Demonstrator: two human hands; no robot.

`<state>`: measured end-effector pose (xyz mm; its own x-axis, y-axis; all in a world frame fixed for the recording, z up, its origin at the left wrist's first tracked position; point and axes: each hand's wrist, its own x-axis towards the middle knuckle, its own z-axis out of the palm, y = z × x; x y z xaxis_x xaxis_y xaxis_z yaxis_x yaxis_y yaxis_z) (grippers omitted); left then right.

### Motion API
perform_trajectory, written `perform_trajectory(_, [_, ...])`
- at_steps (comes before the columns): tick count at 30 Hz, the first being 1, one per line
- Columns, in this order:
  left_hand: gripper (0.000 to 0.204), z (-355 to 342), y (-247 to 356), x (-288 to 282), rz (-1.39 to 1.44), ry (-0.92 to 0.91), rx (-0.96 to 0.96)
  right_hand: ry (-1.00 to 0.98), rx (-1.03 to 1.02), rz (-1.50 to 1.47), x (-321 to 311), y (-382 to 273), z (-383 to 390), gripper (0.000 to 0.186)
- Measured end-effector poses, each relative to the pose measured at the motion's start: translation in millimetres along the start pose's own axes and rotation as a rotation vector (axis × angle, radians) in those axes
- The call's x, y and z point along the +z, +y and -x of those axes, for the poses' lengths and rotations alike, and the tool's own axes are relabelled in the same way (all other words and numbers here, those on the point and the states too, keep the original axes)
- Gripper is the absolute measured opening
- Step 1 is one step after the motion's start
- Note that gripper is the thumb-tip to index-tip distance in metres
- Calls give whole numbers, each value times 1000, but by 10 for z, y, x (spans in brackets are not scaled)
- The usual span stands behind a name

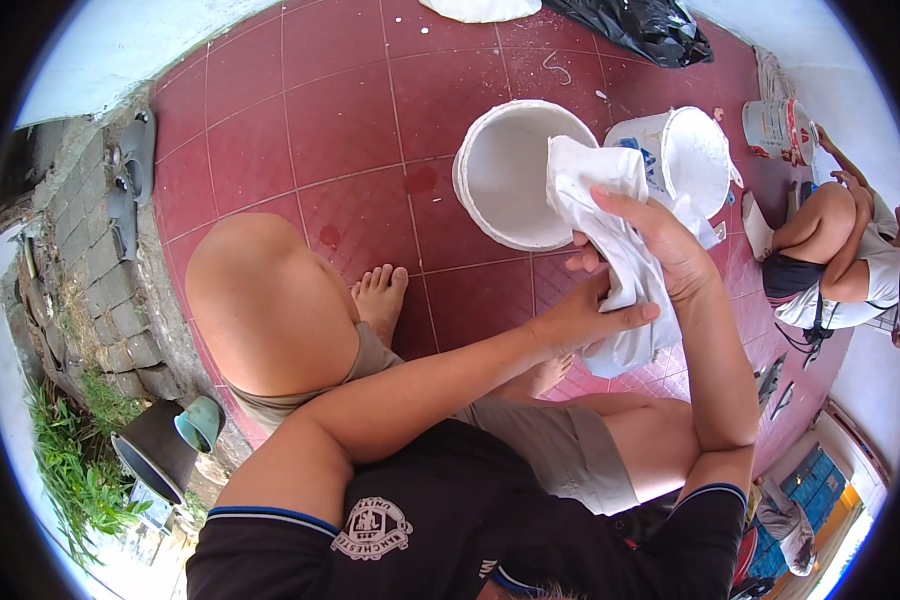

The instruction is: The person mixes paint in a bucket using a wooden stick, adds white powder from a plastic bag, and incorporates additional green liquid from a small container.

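Note:
A soft, wrinkled white bag (595, 172), which looks like plastic, is between my two hands, over the near right side of a white bucket (462, 180). My right hand (665, 240) is closed round its upper part, the thumb lying along the top. Lower down, my left hand (602, 312) grips the same bag, fingers partly hidden under its folds. The bag's far end is folded flat and reaches over the bucket's rim. What is inside the bag does not show. White residue coats the bucket's inner wall.
A second white bucket (698, 165) stands just right of the first. Black plastic (660, 35) lies at the far side of the red tiled floor (340, 120). Another person (840, 240) sits at the right by a bucket (770, 130). Sandals (135, 160) lie along the left edge.

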<state>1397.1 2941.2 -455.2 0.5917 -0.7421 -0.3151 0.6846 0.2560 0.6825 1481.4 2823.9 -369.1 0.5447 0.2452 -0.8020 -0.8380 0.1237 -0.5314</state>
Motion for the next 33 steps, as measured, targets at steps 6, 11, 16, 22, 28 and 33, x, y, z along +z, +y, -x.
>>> perform_trajectory(6, [70, -43, -91, 40, 132, 22, -5, -5, 4, 114, -83, 65, -100, 44])
perform_trajectory(11, [67, -19, -43, 44, 283, -10, -85, 20, 13, 283, -128, 30, -73, 46])
perform_trajectory(16, [67, -32, -77, 65, 262, -5, -31, 6, -83, 613, -181, -5, 11, 54])
perform_trajectory(22, [62, -31, -118, 42, 250, 113, -204, 21, -147, 964, -195, -77, 110, 79])
perform_trajectory(28, [69, -39, -170, 53, 327, 195, -126, 2, -195, 904, -374, 75, 15, 95])
perform_trajectory(33, [86, -61, -221, 3, 337, 69, -200, 43, -219, 801, -397, 96, 45, 91])
